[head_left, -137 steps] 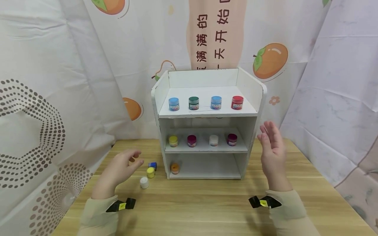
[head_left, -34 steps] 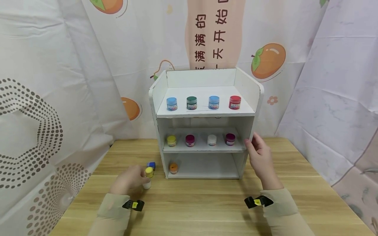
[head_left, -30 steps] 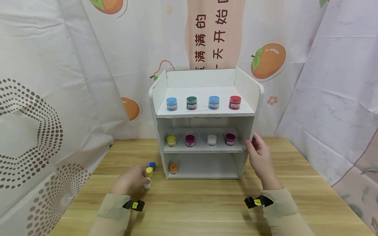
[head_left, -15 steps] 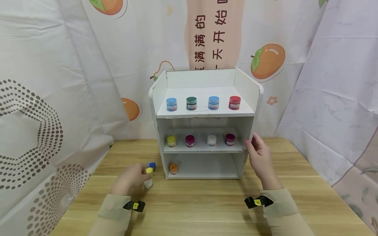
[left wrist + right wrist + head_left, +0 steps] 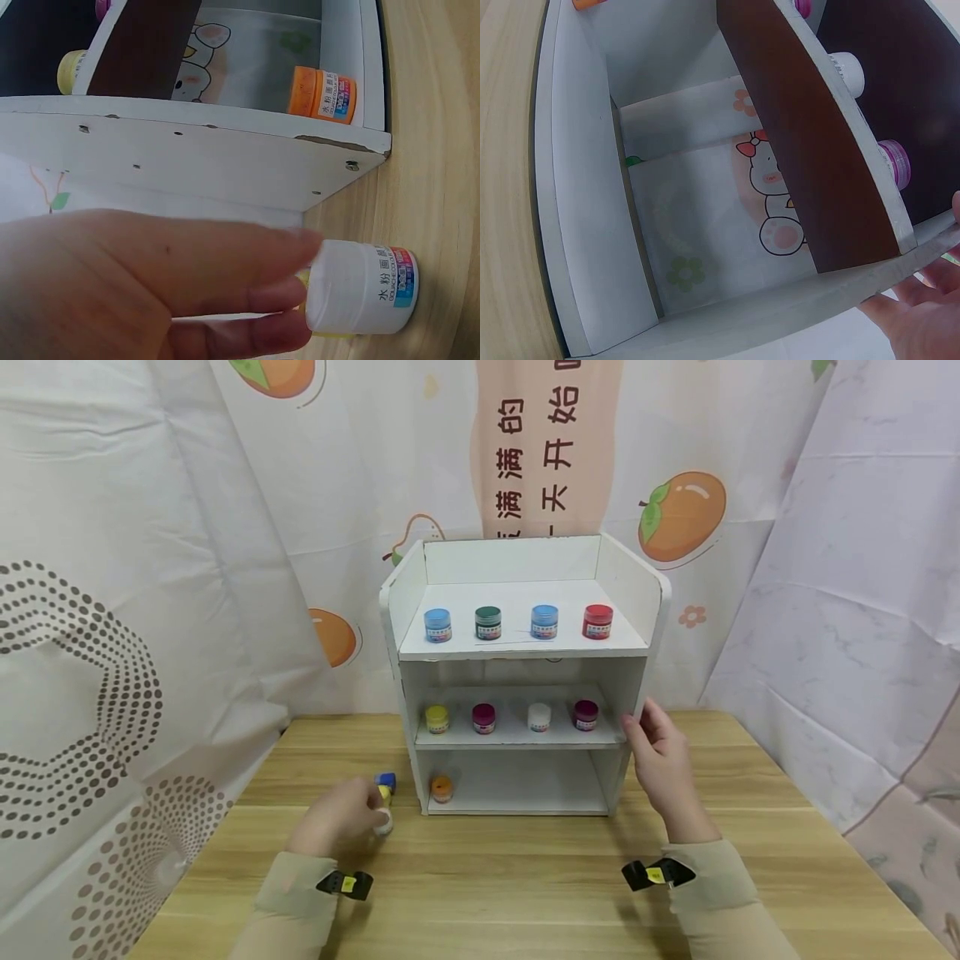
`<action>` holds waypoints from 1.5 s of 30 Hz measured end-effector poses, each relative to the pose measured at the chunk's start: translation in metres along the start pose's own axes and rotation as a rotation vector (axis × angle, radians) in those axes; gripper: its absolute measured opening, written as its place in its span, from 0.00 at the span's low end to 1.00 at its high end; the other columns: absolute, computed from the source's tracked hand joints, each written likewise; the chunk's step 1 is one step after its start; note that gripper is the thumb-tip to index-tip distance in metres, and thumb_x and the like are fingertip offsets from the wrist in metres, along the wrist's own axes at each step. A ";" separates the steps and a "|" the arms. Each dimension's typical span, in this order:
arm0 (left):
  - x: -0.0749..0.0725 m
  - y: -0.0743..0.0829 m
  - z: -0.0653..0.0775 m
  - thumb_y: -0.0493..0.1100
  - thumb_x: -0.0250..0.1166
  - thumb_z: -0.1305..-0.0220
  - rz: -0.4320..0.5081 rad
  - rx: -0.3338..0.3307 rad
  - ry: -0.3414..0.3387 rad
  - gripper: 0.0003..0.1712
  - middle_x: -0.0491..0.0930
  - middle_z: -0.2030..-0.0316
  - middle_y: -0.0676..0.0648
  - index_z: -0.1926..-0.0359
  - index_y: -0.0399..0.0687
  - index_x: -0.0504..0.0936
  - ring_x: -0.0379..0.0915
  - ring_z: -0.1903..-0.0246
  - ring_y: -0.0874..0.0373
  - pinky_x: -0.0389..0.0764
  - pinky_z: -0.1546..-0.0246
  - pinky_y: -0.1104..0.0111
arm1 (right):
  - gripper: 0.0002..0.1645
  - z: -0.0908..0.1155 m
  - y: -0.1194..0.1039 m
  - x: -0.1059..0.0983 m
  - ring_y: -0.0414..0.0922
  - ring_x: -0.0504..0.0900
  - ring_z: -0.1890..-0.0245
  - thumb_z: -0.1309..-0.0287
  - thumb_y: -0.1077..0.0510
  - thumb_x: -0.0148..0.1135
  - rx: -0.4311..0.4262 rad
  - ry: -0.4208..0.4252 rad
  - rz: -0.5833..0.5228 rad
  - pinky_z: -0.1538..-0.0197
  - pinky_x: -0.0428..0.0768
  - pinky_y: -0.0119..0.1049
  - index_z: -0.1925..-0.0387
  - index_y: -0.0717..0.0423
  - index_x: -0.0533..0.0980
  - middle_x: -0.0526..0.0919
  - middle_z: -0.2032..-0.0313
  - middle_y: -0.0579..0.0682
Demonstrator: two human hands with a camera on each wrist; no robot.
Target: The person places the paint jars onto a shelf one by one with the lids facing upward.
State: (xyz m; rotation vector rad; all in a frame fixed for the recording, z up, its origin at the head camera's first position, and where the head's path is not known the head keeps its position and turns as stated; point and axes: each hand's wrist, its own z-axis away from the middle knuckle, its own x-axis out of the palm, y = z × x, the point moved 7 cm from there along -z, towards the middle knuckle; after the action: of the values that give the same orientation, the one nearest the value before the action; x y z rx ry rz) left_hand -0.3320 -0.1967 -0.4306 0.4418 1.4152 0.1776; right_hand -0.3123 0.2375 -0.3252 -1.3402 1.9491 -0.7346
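In the head view my left hand [image 5: 341,818] pinches a small white gouache paint jar [image 5: 384,823] by its lid, low over the wood table left of the shelf. The left wrist view shows thumb and fingers at the lid end of this white jar [image 5: 367,289], its label facing the camera. Right behind it are a yellow jar [image 5: 386,794], mostly hidden by my fingers, and a blue jar [image 5: 386,780]. My right hand [image 5: 663,768] holds the right side panel of the white shelf [image 5: 525,653]; in the right wrist view the fingers wrap behind the panel's edge.
On the bottom shelf an orange jar [image 5: 442,789] stands at the left end. Several jars line the middle shelf, among them a yellow jar [image 5: 437,719] and a white jar [image 5: 538,717]. The top holds blue, green and red jars [image 5: 597,622]. A patterned curtain [image 5: 337,485] hangs behind.
My left hand has come down and right onto the white jar, which has shifted slightly right toward the shelf. My right hand has moved left from the air onto the shelf's side panel.
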 end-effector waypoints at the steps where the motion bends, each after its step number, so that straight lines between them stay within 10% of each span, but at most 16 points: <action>1: 0.000 0.000 0.000 0.47 0.69 0.43 -0.004 -0.003 0.002 0.10 0.74 0.77 0.53 0.73 0.50 0.77 0.68 0.78 0.58 0.70 0.78 0.64 | 0.23 0.000 0.000 0.000 0.56 0.74 0.50 0.30 0.62 0.50 -0.003 -0.001 0.004 0.54 0.73 0.21 0.36 0.64 0.65 0.75 0.47 0.66; 9: 0.005 -0.003 0.001 0.53 0.68 0.44 -0.017 -0.089 -0.017 0.15 0.74 0.79 0.50 0.74 0.48 0.76 0.67 0.81 0.57 0.69 0.82 0.65 | 0.23 0.000 0.000 0.000 0.57 0.73 0.51 0.30 0.62 0.50 -0.015 -0.015 -0.008 0.55 0.73 0.21 0.36 0.63 0.66 0.75 0.48 0.66; 33: 0.010 0.004 -0.002 0.46 0.73 0.55 -0.029 -0.037 0.006 0.13 0.74 0.79 0.51 0.77 0.49 0.76 0.68 0.80 0.56 0.70 0.81 0.64 | 0.23 0.001 0.000 0.000 0.59 0.73 0.50 0.30 0.62 0.49 -0.012 -0.024 -0.018 0.55 0.73 0.21 0.35 0.62 0.65 0.74 0.47 0.66; 45: -0.010 0.013 0.010 0.47 0.69 0.49 0.015 -0.042 0.031 0.09 0.76 0.74 0.52 0.71 0.51 0.78 0.70 0.76 0.56 0.72 0.76 0.62 | 0.23 0.002 0.000 -0.001 0.56 0.74 0.52 0.29 0.61 0.49 -0.004 -0.025 0.023 0.56 0.73 0.21 0.35 0.61 0.65 0.75 0.49 0.65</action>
State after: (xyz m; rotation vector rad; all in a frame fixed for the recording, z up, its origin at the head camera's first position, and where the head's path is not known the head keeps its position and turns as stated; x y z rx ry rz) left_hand -0.3219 -0.1912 -0.4151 0.4160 1.4368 0.2267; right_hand -0.3110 0.2386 -0.3263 -1.3206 1.9446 -0.7002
